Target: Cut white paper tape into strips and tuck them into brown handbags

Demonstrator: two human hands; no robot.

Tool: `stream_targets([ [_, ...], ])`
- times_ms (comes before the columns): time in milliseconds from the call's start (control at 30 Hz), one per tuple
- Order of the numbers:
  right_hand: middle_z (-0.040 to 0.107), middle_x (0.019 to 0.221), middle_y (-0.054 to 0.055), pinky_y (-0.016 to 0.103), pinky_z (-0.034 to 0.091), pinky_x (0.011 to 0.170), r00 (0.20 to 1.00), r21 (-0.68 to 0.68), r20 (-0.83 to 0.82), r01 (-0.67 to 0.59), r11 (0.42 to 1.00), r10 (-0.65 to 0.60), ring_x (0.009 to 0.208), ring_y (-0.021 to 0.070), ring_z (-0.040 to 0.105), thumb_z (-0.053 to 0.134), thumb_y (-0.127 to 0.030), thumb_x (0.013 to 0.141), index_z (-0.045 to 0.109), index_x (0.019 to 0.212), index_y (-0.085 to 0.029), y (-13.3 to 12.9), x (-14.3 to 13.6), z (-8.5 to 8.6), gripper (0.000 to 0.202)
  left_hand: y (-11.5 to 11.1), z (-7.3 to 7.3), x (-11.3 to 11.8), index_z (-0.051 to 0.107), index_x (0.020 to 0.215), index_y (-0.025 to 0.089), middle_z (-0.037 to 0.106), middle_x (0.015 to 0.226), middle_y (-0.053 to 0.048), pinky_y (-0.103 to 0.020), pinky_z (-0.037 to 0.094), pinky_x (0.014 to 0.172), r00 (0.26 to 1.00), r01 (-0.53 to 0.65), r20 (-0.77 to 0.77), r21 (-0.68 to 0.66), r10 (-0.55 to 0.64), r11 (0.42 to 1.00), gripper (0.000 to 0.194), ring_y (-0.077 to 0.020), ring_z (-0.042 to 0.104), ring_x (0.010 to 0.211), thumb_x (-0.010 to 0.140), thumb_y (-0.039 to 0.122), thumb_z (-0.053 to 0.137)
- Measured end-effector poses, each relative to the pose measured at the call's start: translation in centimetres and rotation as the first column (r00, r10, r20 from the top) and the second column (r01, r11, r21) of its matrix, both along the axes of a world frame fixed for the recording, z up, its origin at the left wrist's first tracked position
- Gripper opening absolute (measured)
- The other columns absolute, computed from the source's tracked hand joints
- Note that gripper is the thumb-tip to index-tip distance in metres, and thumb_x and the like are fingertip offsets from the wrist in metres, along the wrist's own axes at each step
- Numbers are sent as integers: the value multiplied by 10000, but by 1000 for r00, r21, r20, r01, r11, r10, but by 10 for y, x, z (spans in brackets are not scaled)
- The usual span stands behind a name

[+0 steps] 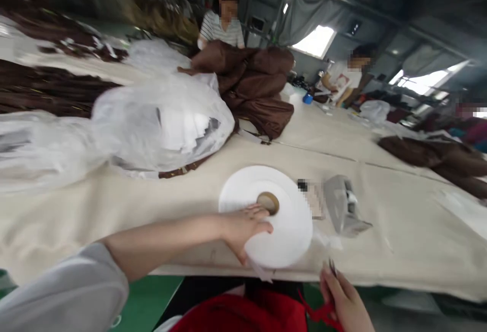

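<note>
A large roll of white tape [283, 235] lies flat on the table with a brown core hole in its middle. My left hand [245, 228] rests on it palm down, fingers spread, the fingertips beside the core hole. A loose white tape end [262, 272] hangs by the table's front edge, below that hand. At the front edge, right of the roll, my right hand [344, 296] is closed round small metal thread snips [333, 268], their tips pointing up. A red cord [321, 312] hangs from this hand.
Clear plastic bags [163, 114] with white pieces inside lie at left. Brown fabric [258, 76] is heaped behind them, and more brown fabric [429, 157] lies at right. A grey box [338, 205] stands right of the roll. Two people work across the cream-covered table [411, 235].
</note>
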State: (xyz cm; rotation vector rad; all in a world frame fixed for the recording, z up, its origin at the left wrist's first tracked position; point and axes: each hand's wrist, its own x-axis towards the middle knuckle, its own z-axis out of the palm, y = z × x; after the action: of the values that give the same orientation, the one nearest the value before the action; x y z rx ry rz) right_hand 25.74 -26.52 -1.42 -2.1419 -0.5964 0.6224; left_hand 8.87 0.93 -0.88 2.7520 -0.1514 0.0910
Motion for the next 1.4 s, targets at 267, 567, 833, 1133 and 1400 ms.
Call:
stream_targets([
  [267,630,641,-6,243,530,588,992,-171,11,-126,977,130,656,191,653,514,-576,857,690,1008,-208,-33,-25,35,434,-18,-21,3,402,1355,73,182,1558,-277,-498,122,1171,1000,-30,5,47,29,998,900,-409,165,1445,631,457,776],
  [567,758,811,40,270,456,541,771,-618,353,-233,751,530,682,234,718,471,-448,916,652,1044,-264,2,-44,51,288,-38,-22,4,554,1165,124,435,1443,-172,-400,281,1095,964,34,262,78,-53,996,570,-317,411,1289,716,397,775],
  [833,746,760,22,276,318,537,622,-788,319,-246,565,715,693,206,703,516,-347,920,659,831,-258,46,-57,77,191,-40,-19,1,598,902,176,613,917,-49,-332,418,751,918,109,364,157,-160,982,197,-213,539,870,805,325,685],
  [1133,758,785,31,286,347,553,519,-865,292,-215,453,803,726,233,708,577,-334,874,705,864,-281,71,-63,84,139,-41,-26,1,618,869,182,619,857,-40,-311,406,704,899,142,388,182,-204,973,80,-194,551,834,860,261,624],
  [1400,754,796,57,299,382,568,461,-895,249,-227,384,852,750,247,708,572,-307,867,723,904,-252,80,-62,85,165,-43,-25,2,641,783,183,610,814,-45,-317,418,697,912,160,363,112,-190,981,87,-199,551,823,855,231,630],
])
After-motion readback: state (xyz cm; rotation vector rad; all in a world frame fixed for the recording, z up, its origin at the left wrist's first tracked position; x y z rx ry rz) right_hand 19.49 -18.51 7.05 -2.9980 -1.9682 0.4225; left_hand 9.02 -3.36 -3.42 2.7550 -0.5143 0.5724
